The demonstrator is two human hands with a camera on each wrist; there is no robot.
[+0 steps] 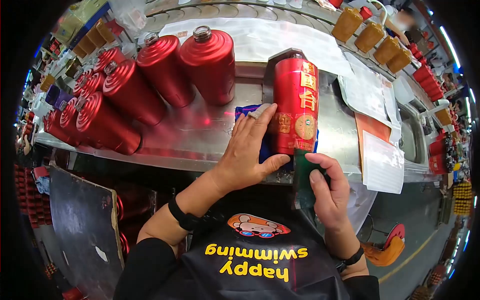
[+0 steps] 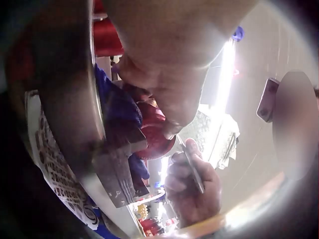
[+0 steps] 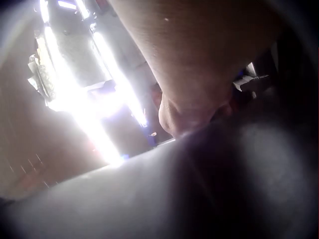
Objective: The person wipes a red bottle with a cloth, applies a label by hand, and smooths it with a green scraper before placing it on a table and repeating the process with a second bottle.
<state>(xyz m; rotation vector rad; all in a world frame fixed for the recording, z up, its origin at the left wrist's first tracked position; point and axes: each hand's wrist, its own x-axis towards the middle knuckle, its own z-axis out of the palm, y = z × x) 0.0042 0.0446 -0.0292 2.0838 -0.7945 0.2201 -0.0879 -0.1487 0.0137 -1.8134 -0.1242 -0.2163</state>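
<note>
A glossy red bottle (image 1: 287, 95) with gold characters and a round gold emblem lies on its side on the bench, its base toward me. Its neck end meets a dark metal holder (image 1: 270, 75), and blue cloth (image 1: 245, 112) shows beneath it. My left hand (image 1: 245, 145) rests along the bottle's left side, fingers extended and thumb near the base; one finger wears a pale wrap (image 1: 259, 111). Between thumb and index finger, my right hand (image 1: 330, 192) pinches a dark green flat strip (image 1: 303, 182), its upper end at the bottle's base. The left wrist view shows this strip (image 2: 193, 167) edge-on.
Several red bottles (image 1: 207, 65) stand on the metal bench at left. White sheets (image 1: 260, 37) lie behind the holder, and more papers (image 1: 382, 162) hang over the front edge at right. Beyond them is a sink (image 1: 412, 137). A board (image 1: 82, 220) stands below the bench at left.
</note>
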